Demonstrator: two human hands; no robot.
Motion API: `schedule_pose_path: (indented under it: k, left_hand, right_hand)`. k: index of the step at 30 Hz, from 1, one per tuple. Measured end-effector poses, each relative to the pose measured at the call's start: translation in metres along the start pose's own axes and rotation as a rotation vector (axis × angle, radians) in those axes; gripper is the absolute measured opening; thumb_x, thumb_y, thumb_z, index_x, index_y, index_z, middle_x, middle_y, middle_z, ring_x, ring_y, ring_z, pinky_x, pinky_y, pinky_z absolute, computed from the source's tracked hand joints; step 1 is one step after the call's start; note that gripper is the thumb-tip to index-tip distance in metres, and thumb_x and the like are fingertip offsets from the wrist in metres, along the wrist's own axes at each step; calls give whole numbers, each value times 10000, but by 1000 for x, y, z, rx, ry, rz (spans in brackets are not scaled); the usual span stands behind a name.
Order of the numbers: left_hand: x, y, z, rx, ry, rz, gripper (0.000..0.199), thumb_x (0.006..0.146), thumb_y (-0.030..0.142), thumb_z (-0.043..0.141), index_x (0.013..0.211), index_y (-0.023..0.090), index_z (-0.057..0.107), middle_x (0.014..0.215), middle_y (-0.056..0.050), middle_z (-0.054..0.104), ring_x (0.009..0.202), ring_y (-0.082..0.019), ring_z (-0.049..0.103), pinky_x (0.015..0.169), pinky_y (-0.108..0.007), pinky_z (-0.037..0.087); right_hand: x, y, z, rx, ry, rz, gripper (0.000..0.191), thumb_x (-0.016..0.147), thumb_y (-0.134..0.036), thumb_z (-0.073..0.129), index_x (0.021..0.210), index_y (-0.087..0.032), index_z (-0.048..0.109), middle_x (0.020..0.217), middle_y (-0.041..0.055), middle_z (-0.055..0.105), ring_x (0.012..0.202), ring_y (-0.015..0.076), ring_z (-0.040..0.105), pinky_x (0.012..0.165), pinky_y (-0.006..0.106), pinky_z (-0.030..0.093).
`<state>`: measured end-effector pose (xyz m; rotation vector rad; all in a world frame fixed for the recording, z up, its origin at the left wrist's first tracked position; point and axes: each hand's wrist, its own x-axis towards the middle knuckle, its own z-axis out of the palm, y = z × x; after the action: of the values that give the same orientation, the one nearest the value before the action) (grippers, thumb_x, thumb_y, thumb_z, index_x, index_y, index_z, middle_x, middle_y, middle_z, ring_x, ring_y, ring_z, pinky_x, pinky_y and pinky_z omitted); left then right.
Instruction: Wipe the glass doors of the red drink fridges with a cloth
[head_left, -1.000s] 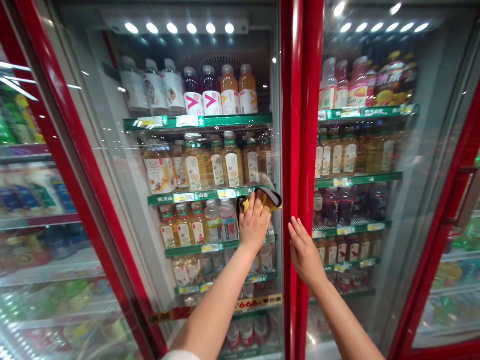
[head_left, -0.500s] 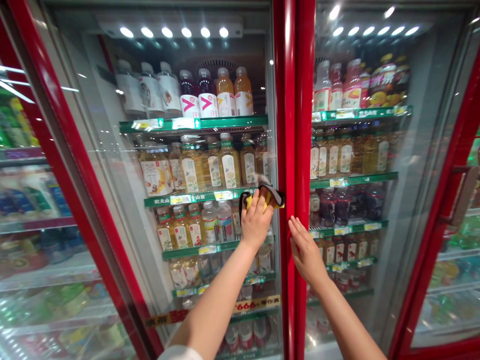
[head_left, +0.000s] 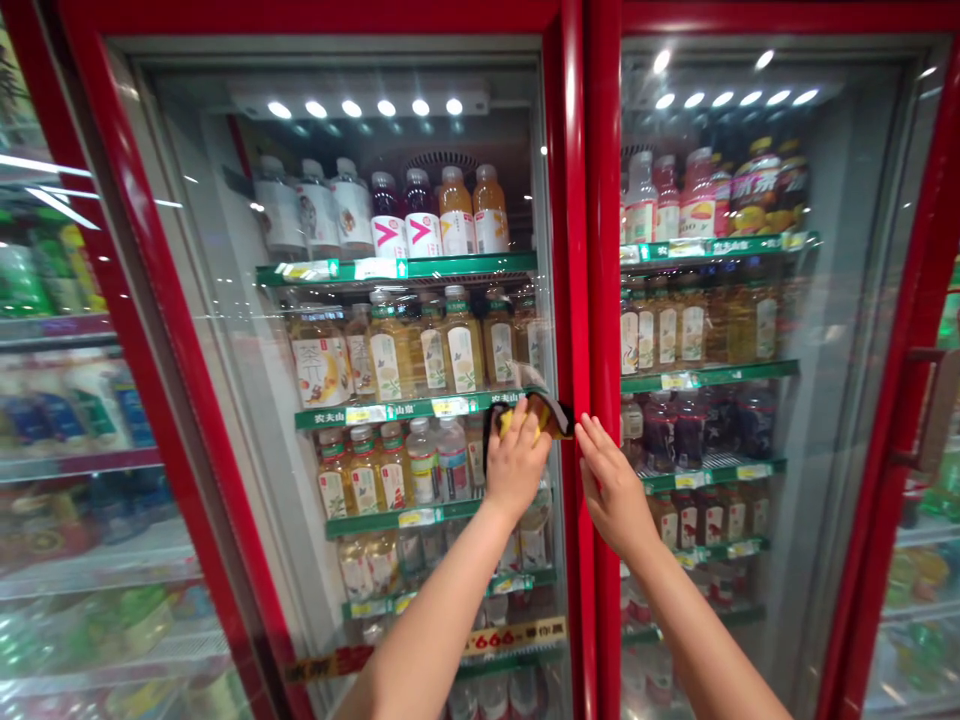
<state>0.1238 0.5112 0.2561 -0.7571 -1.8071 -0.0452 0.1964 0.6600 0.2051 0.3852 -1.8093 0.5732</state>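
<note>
Against the glass of the left fridge door (head_left: 225, 420), my left hand (head_left: 517, 460) presses a yellow and dark grey cloth (head_left: 556, 418) near the door's right edge. The cloth is bunched under my fingertips and sticks out above and to both sides of them. My right hand (head_left: 611, 485) lies flat on the red door frame (head_left: 600, 250), its fingers stretched out and pointing up and left. Nothing shows in my right hand. The fingertips of my right hand are close to the right end of the cloth.
Behind the glass, green-edged shelves (head_left: 450, 265) carry rows of bottles (head_left: 463, 345). The right fridge holds more bottles (head_left: 697, 195). A dark handle (head_left: 919, 415) stands out at the far right. Another cooler with stocked shelves (head_left: 82, 465) is at the left. A printed strip (head_left: 517, 637) crosses the left door low down.
The view has tilted up, so the top door frames now show and the shelves sit lower. My right hand has moved slightly up along the frame, closer to the cloth.
</note>
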Motion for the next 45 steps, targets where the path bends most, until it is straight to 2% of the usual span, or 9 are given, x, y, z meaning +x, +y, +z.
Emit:
schedule_pose_path:
  k: [2,7,11,16,23,29,36,42,45]
  left_hand:
    - [6,-4,-1,-15,-15,71,182,987,218,559,1025,271,729,1440,-77,642,1450,-262,486,1105,-524,493]
    - [34,-34,-19,12,36,-190,194,980,230,560,1093,256,716,1541,-113,540,1494,-311,417,1021,-517,553]
    - [5,-32,-16,19,38,-215,173,965,211,579,1045,242,729,1518,-131,560,1482,-334,431,1041,-534,538]
    - [-13,-21,-9,-10,-50,65,166,982,231,570,1026,281,723,1432,-79,644,1456,-260,478,1090,-525,506]
    - [-16,-55,-19,53,67,-313,231,971,219,573,1157,217,711,1527,-167,537,1489,-340,419,1093,-546,500]
    - [-40,-50,-18,14,-76,-90,155,972,235,584,1027,260,727,1477,-112,601,1466,-288,463,1044,-507,539]
    - [-47,-93,-30,89,75,-393,274,976,213,561,1220,212,684,1533,-163,534,1495,-339,410,1136,-536,465]
    - [-60,-104,-36,72,-62,-201,200,976,245,578,1129,273,704,1555,-103,526,1469,-291,458,1046,-477,539]
    - [-52,-133,-47,78,1,-272,238,988,239,550,1179,251,691,1561,-127,513,1490,-300,424,1102,-499,494]
  right_hand:
    - [2,-2,4,-2,4,-17,723,980,-55,394,1632,-334,252,1623,92,428,1520,257,362,1193,552,431]
    - [6,-3,15,8,1,-32,771,963,-30,385,1644,-337,194,1657,79,365,1537,262,318,1208,555,411]
    - [2,-5,21,20,11,-7,805,941,-13,388,1646,-341,177,1670,71,341,1545,269,299,1208,576,403]
    - [-2,-8,24,37,10,18,804,943,-15,377,1645,-350,173,1690,68,295,1557,274,267,1213,593,383]
    - [-6,-18,24,69,12,27,780,967,-40,400,1638,-377,192,1684,54,311,1556,286,268,1204,608,389]
    - [0,-37,38,125,-35,-39,821,955,-27,397,1640,-402,146,1686,38,303,1557,290,261,1189,604,411]
    - [-11,-43,56,138,-60,-22,818,950,-26,416,1642,-382,163,1680,48,318,1558,291,256,1200,611,393]
    - [-6,-62,78,134,-68,-27,779,969,-48,407,1640,-375,187,1667,57,347,1556,287,261,1202,607,389]
    - [0,-73,87,129,-78,-36,778,963,-48,407,1639,-374,200,1669,53,344,1558,282,253,1205,601,385]
